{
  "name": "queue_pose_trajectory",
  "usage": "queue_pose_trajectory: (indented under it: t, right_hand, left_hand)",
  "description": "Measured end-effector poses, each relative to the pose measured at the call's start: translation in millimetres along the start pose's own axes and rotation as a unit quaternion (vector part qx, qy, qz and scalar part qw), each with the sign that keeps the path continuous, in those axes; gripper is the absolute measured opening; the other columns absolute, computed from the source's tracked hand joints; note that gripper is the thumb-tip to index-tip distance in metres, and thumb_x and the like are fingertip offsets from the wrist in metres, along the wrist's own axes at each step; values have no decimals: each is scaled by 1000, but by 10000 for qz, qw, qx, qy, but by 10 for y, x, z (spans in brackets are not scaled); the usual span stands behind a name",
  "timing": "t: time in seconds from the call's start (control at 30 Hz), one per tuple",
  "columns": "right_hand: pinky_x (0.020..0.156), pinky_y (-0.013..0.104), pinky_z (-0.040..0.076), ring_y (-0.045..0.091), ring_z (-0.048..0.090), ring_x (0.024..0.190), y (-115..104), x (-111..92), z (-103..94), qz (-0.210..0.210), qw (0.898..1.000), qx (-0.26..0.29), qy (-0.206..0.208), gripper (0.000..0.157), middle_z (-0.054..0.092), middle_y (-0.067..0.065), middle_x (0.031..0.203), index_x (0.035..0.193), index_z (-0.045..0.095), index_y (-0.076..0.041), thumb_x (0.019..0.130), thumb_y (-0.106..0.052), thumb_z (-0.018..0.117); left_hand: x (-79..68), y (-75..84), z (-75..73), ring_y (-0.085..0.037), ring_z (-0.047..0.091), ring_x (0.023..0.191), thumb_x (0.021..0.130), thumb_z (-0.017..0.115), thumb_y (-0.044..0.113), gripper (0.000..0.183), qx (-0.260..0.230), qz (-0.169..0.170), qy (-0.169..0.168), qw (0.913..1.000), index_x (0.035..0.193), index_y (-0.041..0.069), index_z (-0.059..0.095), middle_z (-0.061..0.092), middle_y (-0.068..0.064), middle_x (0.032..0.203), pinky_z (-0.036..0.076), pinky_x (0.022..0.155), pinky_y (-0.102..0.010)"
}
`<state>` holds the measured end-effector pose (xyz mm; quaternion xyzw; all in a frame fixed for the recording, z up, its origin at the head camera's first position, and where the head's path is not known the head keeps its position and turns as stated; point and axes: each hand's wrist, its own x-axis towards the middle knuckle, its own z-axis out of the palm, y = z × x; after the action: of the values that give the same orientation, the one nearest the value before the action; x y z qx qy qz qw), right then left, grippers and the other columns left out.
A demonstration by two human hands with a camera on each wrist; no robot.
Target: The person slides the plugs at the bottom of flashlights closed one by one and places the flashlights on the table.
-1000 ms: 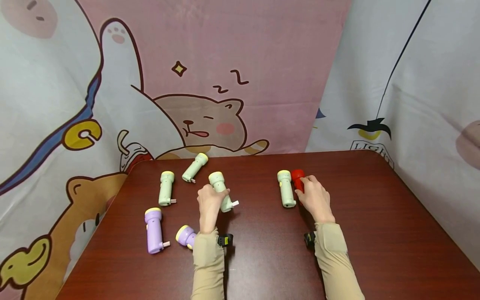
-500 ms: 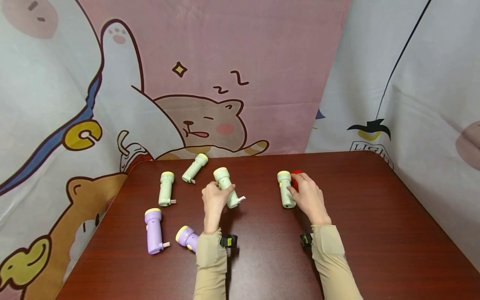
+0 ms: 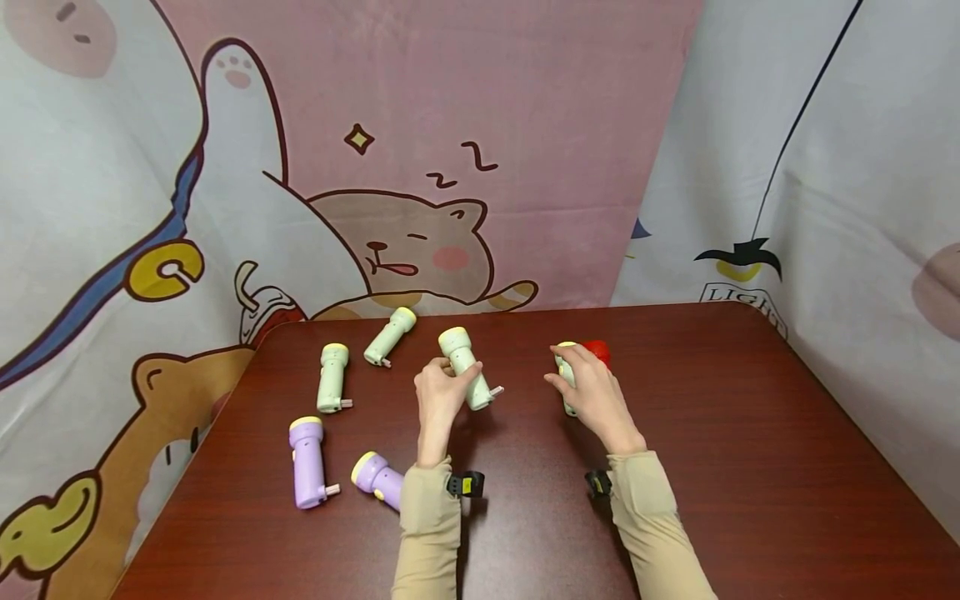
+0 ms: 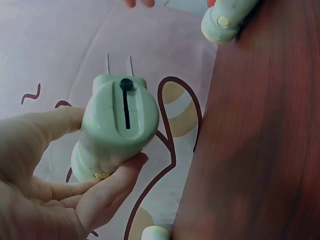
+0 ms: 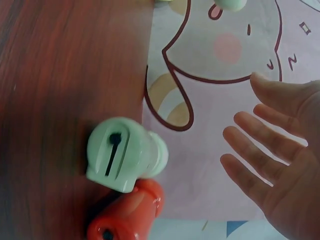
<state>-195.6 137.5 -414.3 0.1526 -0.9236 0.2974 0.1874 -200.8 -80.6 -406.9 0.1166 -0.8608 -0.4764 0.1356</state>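
Flashlight one (image 3: 462, 360), pale green with a yellow rim, is pinched in the left hand (image 3: 437, 404): thumb on one side of the barrel, fingers on the other. It's tilted, rim end pointing to the far side and a bit left, and looks raised off the table (image 3: 765, 450), which is dark reddish wood. Left wrist view faces its butt end: black slider (image 4: 127, 84) in a slot, two thin plug prongs (image 3: 496, 392) out the side. Right hand (image 3: 595, 402) is right of flashlight one, fingers spread, thumb well away from them. In the head view it covers part of the second green flashlight (image 5: 122, 155); right wrist view shows the two apart. That flashlight lies on the table, well right of flashlight one, and the red flashlight (image 3: 597, 351) lies a little farther right of flashlight one; can't tell if those two touch. Left of flashlight one: slanted green flashlight (image 3: 390, 337), then straight green flashlight (image 3: 332, 379) farther left. Left and on the near side of flashlight one: long purple flashlight (image 3: 307, 462) with its plug out, plus another purple flashlight (image 3: 377, 477), partly hidden by the left sleeve (image 3: 429, 533). Behind flashlight one, past the table edge, hangs cartoon-printed cloth (image 3: 585, 125).
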Motion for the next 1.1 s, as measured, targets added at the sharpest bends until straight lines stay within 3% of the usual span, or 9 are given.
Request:
queue_pose_trajectory:
  t: [0.37,1.1]
  right_hand:
    - [90,43,51,26,61,111,-172,0,35,-443,9976,220,-482,53,64,9,120,125,60,-8,77,-22,78]
    - [88,36,52,19,63,103,-310,-9,159,-1034,9927,87,-613,42,68,3,109,113,67,-8,75,-21,80]
  left_hand:
    - [-18,34,51,-27,69,82,74,77,34,39,-143,49,8,9999,95,2,69,74,-13,85,51,70,-35]
    - [-52,120,152,-28,69,81,75,77,32,41,-315,413,-81,9986,94,-3,68,74,-17,85,53,67,-34]
